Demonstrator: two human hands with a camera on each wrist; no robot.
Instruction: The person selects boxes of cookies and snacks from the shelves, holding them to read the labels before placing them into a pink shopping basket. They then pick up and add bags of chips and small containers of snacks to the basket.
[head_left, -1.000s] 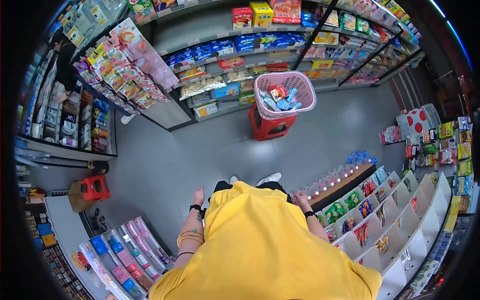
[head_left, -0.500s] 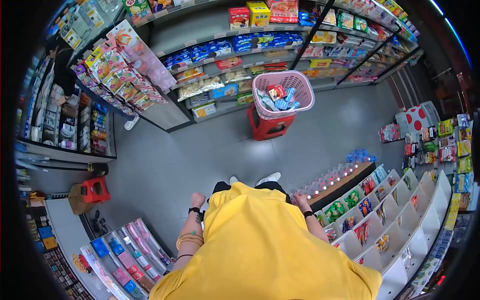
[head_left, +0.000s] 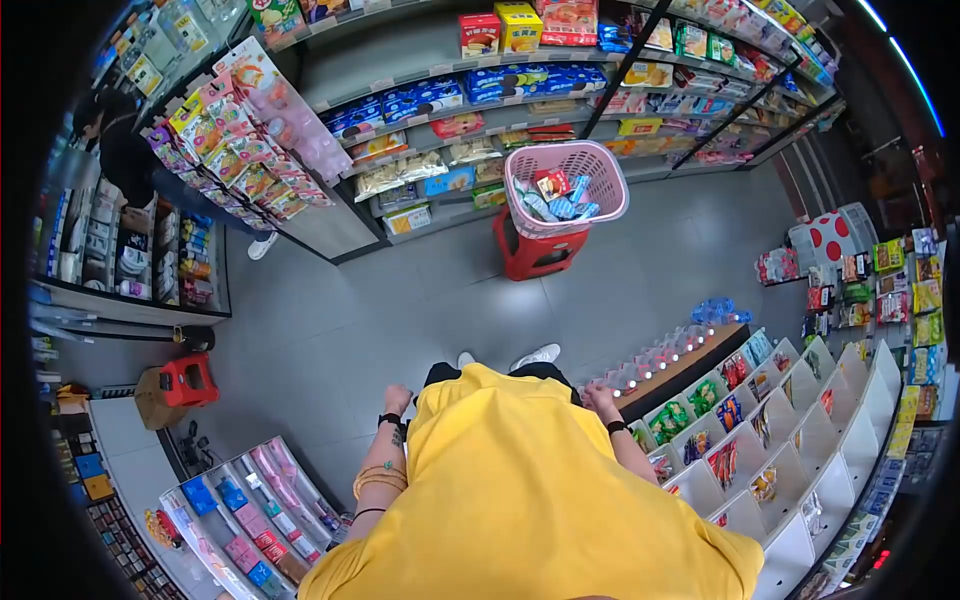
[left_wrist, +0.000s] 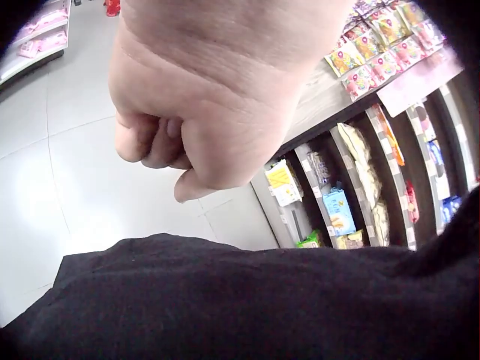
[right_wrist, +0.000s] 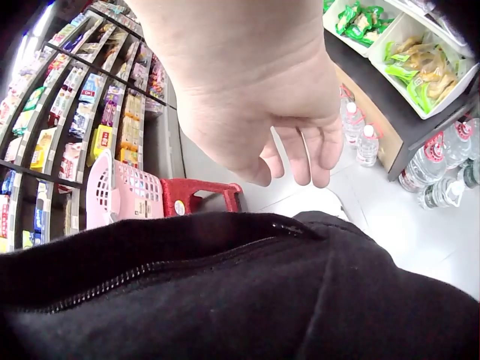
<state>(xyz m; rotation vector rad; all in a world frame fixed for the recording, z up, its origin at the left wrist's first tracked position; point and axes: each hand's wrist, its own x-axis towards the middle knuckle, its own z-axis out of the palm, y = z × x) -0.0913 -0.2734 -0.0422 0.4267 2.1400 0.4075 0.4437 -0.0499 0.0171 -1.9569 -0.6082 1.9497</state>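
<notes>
Pink basket [head_left: 606, 172] sits on top of the red stool [head_left: 515, 258], with small packets [head_left: 565, 208] lying inside it. By its look, it is of thin, rather stiff plastic; with such a small load it should be light, though the smooth wall may slip a little. I judge it best to hold the rim at two opposite sides, and to lift it level, because the packets could slide. Left hand [head_left: 396, 400] hangs on the near side of the stool, to its left, fingers loosely curled inward; I see nothing held. Right hand [head_left: 602, 402] hangs also on the stool's near side, slightly right, fingers relaxed and half-bent, thumb apart, holding nothing. Clear bottles [right_wrist: 367, 146] stand right of the stool, nearest to this hand.
</notes>
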